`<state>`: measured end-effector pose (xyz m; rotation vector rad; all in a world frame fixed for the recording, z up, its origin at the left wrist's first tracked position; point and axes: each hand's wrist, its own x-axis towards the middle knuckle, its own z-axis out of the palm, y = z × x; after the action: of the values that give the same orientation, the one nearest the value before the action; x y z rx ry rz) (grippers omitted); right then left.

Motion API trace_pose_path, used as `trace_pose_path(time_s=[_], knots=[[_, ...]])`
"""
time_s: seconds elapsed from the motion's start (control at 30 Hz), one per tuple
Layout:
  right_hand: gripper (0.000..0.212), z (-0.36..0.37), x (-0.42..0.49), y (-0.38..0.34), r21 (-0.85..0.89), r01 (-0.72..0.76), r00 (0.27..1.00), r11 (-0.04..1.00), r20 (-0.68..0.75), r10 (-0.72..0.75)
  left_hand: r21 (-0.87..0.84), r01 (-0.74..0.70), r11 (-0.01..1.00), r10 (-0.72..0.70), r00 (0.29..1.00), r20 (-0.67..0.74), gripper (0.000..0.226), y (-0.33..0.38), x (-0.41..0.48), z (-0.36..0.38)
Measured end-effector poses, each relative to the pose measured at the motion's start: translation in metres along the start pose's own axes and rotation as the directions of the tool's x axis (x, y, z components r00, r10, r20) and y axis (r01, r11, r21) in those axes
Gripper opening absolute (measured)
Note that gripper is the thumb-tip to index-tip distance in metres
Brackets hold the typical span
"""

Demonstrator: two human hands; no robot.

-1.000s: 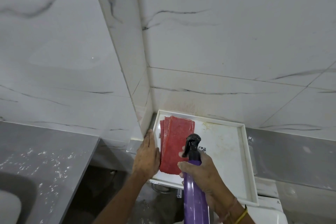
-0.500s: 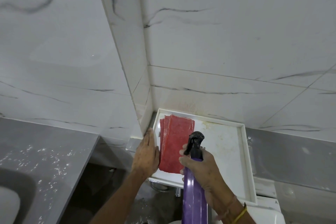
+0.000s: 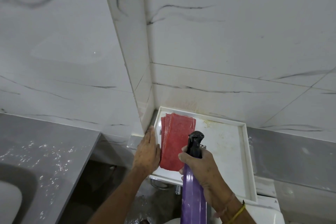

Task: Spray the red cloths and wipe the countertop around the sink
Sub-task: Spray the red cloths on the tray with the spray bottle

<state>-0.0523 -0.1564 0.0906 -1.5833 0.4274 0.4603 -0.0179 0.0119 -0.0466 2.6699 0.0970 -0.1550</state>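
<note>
A stack of folded red cloths [image 3: 175, 140] lies in the left part of a white square tray [image 3: 227, 149] set in the wall corner. My left hand [image 3: 147, 151] rests flat, fingers together, on the tray's left rim, touching the cloths' left edge. My right hand [image 3: 201, 165] grips a purple spray bottle [image 3: 193, 194] with a black trigger head [image 3: 195, 141], its nozzle pointing at the cloths from just to their right. The grey countertop [image 3: 45, 149] with white specks lies at the left, and the sink basin [image 3: 12, 192] shows at the bottom left.
White marble-look tiled walls meet in a corner behind the tray. A grey ledge [image 3: 291, 152] runs to the tray's right. A dark gap with wet floor lies between countertop and tray. A white appliance corner [image 3: 269, 211] sits below the tray.
The spray bottle has shifted slightly up and towards the cloths. My left hand stays against the cloths' edge.
</note>
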Motion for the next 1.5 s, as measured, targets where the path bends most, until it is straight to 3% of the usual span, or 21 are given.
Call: trace_pose_path(time_s=[1.5], knots=[[0.016,-0.0025,0.0077,0.0048,0.038,-0.097,0.994,0.995,-0.044,0.099,0.007,0.011,1.0,-0.011,1.0,0.02,0.067,0.0023,-0.0017,-0.0068]])
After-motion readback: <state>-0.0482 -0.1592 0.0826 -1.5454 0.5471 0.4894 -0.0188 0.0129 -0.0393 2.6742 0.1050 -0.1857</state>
